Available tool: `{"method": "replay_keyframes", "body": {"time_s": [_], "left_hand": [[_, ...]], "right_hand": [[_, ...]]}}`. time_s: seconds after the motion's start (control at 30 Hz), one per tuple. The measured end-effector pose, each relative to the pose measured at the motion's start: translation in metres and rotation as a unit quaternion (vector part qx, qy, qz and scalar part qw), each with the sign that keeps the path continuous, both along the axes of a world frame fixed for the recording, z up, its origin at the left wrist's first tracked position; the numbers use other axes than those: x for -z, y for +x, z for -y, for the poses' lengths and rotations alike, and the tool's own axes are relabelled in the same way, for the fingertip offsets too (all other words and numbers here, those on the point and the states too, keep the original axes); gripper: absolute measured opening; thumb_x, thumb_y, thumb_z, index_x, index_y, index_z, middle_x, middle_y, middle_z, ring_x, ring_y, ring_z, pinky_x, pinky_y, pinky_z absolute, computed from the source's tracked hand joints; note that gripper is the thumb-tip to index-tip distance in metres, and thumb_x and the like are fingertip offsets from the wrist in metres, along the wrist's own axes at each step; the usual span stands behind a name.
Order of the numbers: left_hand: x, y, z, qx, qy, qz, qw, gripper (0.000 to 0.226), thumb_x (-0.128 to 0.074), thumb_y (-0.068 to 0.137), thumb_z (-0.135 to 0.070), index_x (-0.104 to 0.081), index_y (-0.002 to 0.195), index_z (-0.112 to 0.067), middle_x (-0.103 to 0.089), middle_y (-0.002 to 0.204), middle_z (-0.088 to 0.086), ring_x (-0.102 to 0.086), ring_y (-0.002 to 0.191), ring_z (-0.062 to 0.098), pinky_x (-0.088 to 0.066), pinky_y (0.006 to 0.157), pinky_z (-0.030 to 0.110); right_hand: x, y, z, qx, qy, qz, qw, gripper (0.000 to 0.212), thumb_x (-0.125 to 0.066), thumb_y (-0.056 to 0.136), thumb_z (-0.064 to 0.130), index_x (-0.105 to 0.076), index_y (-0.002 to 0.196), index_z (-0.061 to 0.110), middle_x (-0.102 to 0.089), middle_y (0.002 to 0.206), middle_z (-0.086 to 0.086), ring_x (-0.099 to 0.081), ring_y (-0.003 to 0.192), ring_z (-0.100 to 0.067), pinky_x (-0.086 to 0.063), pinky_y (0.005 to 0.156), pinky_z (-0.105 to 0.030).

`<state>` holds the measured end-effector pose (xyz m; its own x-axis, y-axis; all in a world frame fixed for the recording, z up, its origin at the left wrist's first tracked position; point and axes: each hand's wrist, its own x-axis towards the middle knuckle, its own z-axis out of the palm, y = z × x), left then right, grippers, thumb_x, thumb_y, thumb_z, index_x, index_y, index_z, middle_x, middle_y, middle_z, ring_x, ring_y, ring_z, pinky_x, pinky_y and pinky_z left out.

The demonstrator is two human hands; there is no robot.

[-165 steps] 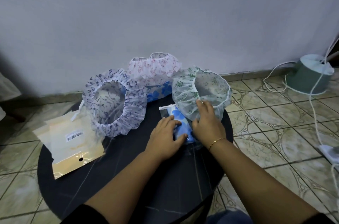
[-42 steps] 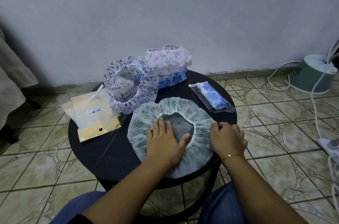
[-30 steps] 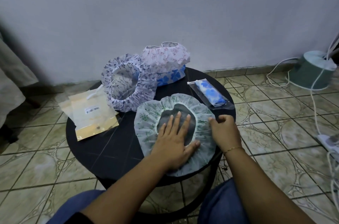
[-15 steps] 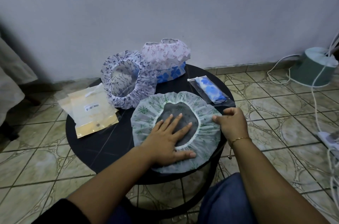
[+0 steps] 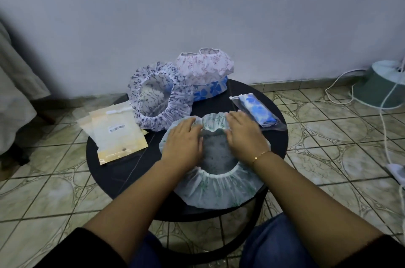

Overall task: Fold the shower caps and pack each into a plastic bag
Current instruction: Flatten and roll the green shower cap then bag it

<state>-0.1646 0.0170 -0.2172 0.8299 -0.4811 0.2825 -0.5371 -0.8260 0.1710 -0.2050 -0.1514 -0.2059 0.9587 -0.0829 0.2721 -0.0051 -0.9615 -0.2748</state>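
Head view: green-print shower cap point(image 5: 215, 186) lies flat, opening up, on near right part of round black tabletop point(image 5: 122, 171), near edge hanging over rim. I see left hand point(image 5: 183, 144) and right hand point(image 5: 244, 136) both on cap's far edge, fingers bent over gathered rim, seeming to grip it; exact hold I cannot tell. Packed blue cap in plastic bag point(image 5: 258, 112) just beyond right hand. Blue-print cap point(image 5: 158, 95), pink-print cap point(image 5: 205, 65) at back. Empty bags point(image 5: 116, 134) at left.
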Motion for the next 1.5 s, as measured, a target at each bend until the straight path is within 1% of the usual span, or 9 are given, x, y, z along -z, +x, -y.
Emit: {"method": "replay_keyframes", "body": {"time_s": [0.17,0.27,0.5,0.6,0.73,0.9,1.1,1.37,1.5], "left_hand": [[0.016,0.001,-0.005,0.011,0.130,-0.115,0.985,0.063,-0.019,0.099,-0.054,-0.001,0.152,-0.026,0.004,0.161,0.001,0.009,0.147,0.021,0.005,0.117,0.038],[0.020,-0.002,-0.008,0.012,0.141,-0.146,0.979,0.065,-0.016,0.096,-0.060,0.002,0.152,-0.032,0.003,0.161,-0.003,0.006,0.147,0.021,0.002,0.118,0.041],[0.004,0.004,0.003,-0.038,0.052,0.002,0.998,0.047,-0.032,0.098,-0.045,-0.036,0.142,-0.027,-0.055,0.132,-0.002,-0.050,0.121,0.017,-0.025,0.104,0.037],[0.002,0.010,0.010,-0.009,0.005,0.051,0.999,0.031,-0.043,0.097,-0.033,-0.056,0.122,-0.022,-0.056,0.116,0.000,-0.052,0.110,0.020,-0.031,0.094,0.033],[0.016,0.020,0.017,0.069,-0.028,0.046,0.996,0.033,-0.040,0.091,-0.026,-0.061,0.113,-0.013,-0.057,0.114,0.006,-0.054,0.107,0.026,-0.040,0.092,0.036],[0.024,0.023,0.013,0.080,0.008,-0.120,0.989,0.052,-0.034,0.100,-0.030,-0.021,0.150,-0.020,-0.032,0.153,0.003,-0.026,0.141,0.018,-0.014,0.114,0.031],[0.024,0.028,0.014,0.065,0.111,-0.169,0.977,0.057,-0.018,0.102,-0.042,0.001,0.152,-0.025,0.005,0.160,-0.005,0.008,0.146,0.012,0.006,0.118,0.032],[-0.002,0.016,-0.002,0.084,-0.145,-0.097,0.981,0.041,-0.043,0.100,-0.032,-0.048,0.138,-0.019,-0.040,0.148,-0.003,-0.028,0.140,0.012,-0.019,0.114,0.027],[-0.010,-0.001,-0.018,0.024,-0.117,-0.039,0.992,0.035,-0.046,0.098,-0.028,-0.060,0.128,-0.016,-0.054,0.136,0.000,-0.045,0.126,0.015,-0.031,0.105,0.028]], "right_hand": [[0.025,0.016,0.002,-0.034,-0.043,-0.188,0.981,0.067,-0.024,0.098,0.051,0.000,0.151,0.019,0.004,0.160,-0.003,0.007,0.146,-0.018,0.000,0.118,-0.037],[0.033,0.013,0.004,-0.026,-0.040,-0.214,0.976,0.069,-0.021,0.096,0.058,0.001,0.152,0.023,0.004,0.160,-0.001,0.006,0.146,-0.019,0.000,0.118,-0.038],[0.021,0.013,0.001,0.052,-0.082,-0.049,0.994,0.045,-0.034,0.096,0.051,-0.051,0.126,0.022,-0.052,0.128,-0.003,-0.043,0.121,-0.022,-0.029,0.098,-0.037],[0.018,0.021,-0.004,0.043,-0.073,0.031,0.996,0.030,-0.041,0.096,0.034,-0.057,0.114,0.017,-0.053,0.117,-0.005,-0.046,0.113,-0.025,-0.032,0.092,-0.037],[0.025,0.030,-0.004,-0.027,-0.004,-0.016,0.999,0.035,-0.038,0.098,0.023,-0.047,0.131,0.016,-0.040,0.143,-0.004,-0.030,0.135,-0.022,-0.022,0.108,-0.034],[0.037,0.033,0.006,-0.002,-0.026,-0.187,0.982,0.055,-0.020,0.101,0.039,-0.010,0.151,0.020,-0.007,0.159,0.000,-0.002,0.146,-0.016,-0.002,0.118,-0.037],[0.035,0.032,0.006,0.009,-0.034,-0.216,0.976,0.057,-0.017,0.100,0.043,0.000,0.152,0.025,0.003,0.160,0.001,0.006,0.146,-0.015,0.001,0.118,-0.039],[0.009,0.023,0.012,-0.011,0.060,-0.130,0.990,0.053,-0.035,0.101,0.027,-0.020,0.149,0.015,-0.013,0.158,-0.005,-0.007,0.146,-0.019,-0.007,0.117,-0.032],[-0.004,0.002,0.020,-0.048,0.026,-0.154,0.987,0.042,-0.035,0.101,0.024,-0.039,0.140,0.007,-0.037,0.146,-0.008,-0.026,0.139,-0.023,-0.019,0.113,-0.030]]}}
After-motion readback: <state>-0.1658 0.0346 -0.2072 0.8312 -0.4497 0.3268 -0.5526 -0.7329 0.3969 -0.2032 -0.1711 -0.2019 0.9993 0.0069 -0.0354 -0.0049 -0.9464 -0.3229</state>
